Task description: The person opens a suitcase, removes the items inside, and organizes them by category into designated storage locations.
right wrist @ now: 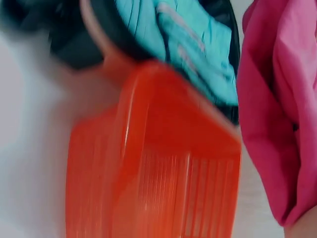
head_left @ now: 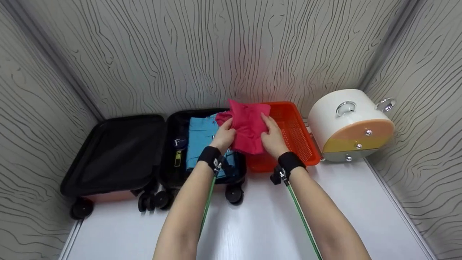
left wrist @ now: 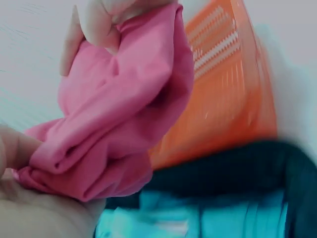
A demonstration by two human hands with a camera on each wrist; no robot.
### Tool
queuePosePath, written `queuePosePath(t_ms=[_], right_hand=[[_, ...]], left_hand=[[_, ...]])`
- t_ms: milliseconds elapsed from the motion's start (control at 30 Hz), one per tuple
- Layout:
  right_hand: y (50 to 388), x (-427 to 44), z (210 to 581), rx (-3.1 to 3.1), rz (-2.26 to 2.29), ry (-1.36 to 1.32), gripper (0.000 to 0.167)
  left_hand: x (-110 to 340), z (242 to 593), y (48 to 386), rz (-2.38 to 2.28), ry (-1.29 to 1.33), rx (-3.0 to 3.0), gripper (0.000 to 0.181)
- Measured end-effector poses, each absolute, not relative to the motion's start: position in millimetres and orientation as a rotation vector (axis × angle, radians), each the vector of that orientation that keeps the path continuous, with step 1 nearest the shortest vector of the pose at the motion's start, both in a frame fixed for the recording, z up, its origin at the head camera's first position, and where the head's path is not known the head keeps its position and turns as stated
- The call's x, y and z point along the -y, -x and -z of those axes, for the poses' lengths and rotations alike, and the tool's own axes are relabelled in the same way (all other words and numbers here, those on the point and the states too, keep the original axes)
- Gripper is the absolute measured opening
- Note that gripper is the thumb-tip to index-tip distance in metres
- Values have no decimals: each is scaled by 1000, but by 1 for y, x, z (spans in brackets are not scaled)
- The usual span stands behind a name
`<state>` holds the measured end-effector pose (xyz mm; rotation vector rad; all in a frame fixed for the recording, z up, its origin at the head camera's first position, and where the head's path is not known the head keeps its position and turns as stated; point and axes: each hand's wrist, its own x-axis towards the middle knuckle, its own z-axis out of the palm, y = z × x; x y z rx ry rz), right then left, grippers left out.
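Head view: pink cloth lengthwise toward wall.

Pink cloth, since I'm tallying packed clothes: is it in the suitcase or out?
Out: the left hand and right hand hold the pink cloth up over the suitcase and orange basket.

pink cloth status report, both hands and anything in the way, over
Left hand, right hand both gripping pink cloth. Cloth held up above suitcase and basket. Nothing visibly in the way.
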<state>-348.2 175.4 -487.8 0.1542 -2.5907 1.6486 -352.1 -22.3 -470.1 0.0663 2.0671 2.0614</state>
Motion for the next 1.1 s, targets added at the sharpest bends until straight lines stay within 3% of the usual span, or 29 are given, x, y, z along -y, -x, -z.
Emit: queuePosePath(t_ms=[400, 600, 767, 1100], right_hand=[[335, -227, 516, 2625, -1224, 45, 76], [331, -239, 534, 2793, -1096, 65, 70], [331, -238, 539, 2803, -1027, -6, 72], [334, -236, 544, 2965, -1127, 101, 82]], left_hand=[[-53, 499, 358, -2083, -28, -1861, 68], [-65, 520, 352, -1739, 9, -2155, 74], [-66, 522, 347, -1634, -107, -2298, 61], [-40, 514, 342, -1586, -242, -2308, 60]])
